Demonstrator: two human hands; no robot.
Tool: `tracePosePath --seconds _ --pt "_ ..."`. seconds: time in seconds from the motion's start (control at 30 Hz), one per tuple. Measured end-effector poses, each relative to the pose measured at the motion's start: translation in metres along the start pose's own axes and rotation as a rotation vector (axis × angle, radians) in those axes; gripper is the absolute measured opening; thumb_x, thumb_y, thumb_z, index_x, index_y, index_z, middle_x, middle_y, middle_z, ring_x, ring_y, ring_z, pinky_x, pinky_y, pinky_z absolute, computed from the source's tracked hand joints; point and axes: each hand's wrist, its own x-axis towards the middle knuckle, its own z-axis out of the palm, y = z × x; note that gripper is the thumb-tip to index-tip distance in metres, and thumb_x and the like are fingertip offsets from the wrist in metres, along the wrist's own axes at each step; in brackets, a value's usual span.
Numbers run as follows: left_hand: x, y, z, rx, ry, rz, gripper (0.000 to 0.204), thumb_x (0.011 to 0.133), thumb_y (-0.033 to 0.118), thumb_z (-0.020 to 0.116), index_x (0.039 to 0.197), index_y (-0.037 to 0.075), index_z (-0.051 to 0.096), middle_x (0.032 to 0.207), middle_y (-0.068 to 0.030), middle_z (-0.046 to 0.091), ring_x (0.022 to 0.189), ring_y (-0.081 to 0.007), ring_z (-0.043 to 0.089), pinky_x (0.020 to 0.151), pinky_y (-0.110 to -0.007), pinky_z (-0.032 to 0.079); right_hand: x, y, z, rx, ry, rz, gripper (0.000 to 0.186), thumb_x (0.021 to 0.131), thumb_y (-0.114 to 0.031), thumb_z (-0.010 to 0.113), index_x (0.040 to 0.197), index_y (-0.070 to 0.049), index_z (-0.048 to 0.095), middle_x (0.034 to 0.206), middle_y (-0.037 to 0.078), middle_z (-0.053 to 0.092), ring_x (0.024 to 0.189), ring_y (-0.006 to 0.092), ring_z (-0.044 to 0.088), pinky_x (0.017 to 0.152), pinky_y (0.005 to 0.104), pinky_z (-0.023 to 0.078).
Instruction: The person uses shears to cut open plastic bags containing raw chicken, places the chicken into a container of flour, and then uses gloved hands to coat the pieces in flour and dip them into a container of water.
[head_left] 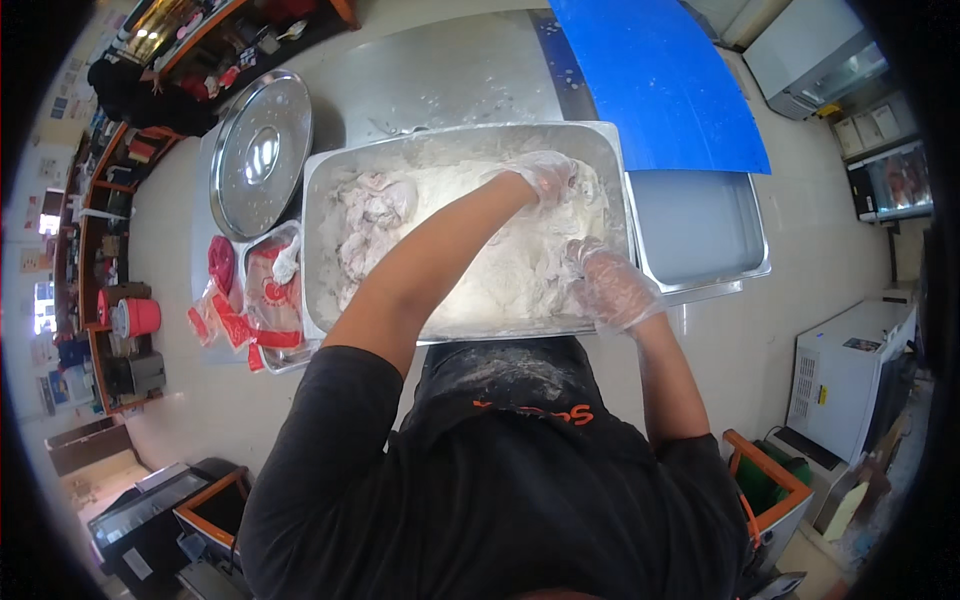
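Note:
A deep rectangular metal pan in front of me holds a heap of white flour. My left hand, in a clear plastic glove, reaches across to the pan's far right part, its fingers dusted and partly sunk in the flour. Nearer to me, by the right wall, my gloved right hand also dips its fingers into the flour. Whether either hand grips anything cannot be made out. Flour-coated lumps that look like raw meat pieces are piled at the pan's left end, apart from both hands.
Left of the pan lean a round metal lid and a small tray with red-and-clear plastic bags. A blue sheet partly covers a metal container of pale liquid at right. Another person stands far left by shelves.

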Motion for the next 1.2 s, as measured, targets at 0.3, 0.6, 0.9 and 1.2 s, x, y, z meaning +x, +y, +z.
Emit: tracePosePath --seconds 0.3,0.6,0.9,1.2 --pt "-0.109 0.035 -0.098 0.032 0.212 -0.158 0.017 0.08 0.011 0.057 0.092 0.001 0.066 0.089 -0.021 0.066 0.088 -0.0337 0.066 0.08 -0.04 0.053 0.01 -0.014 -0.048 0.256 0.061 0.196 0.036 0.077 -0.019 0.061 0.107 0.001 0.058 0.106 0.023 0.059 0.103 0.0378 0.059 0.09 0.0428 0.046" --pt "-0.177 -0.005 -0.063 0.086 0.364 -0.436 0.013 0.079 0.009 0.056 0.085 0.002 0.065 0.091 -0.0218 0.065 0.094 -0.0375 0.064 0.08 -0.043 0.052 0.126 -0.042 0.018 -0.161 0.19 0.069 0.03 0.074 -0.014 0.065 0.101 0.0 0.062 0.106 0.023 0.061 0.103 0.0364 0.059 0.092 0.0407 0.047" --pt "-0.25 -0.004 -0.028 0.103 0.325 -0.581 0.015 0.079 0.009 0.055 0.087 0.0 0.062 0.086 -0.0192 0.067 0.079 -0.0303 0.069 0.068 -0.039 0.056 0.15 -0.148 0.054 -0.173 -0.048 -0.022 0.019 0.074 -0.009 0.063 0.09 0.002 0.065 0.099 0.025 0.065 0.099 0.0378 0.062 0.086 0.0433 0.05" --pt "-0.33 -0.1 -0.104 0.379 0.463 -0.538 0.03 0.081 0.034 0.061 0.101 0.012 0.061 0.083 -0.0064 0.061 0.077 -0.0216 0.064 0.069 -0.034 0.052 0.273 -0.108 0.02 -0.434 0.069 -0.647 0.048 0.084 -0.026 0.064 0.126 -0.005 0.056 0.13 0.021 0.053 0.111 0.0309 0.058 0.096 0.0398 0.046"
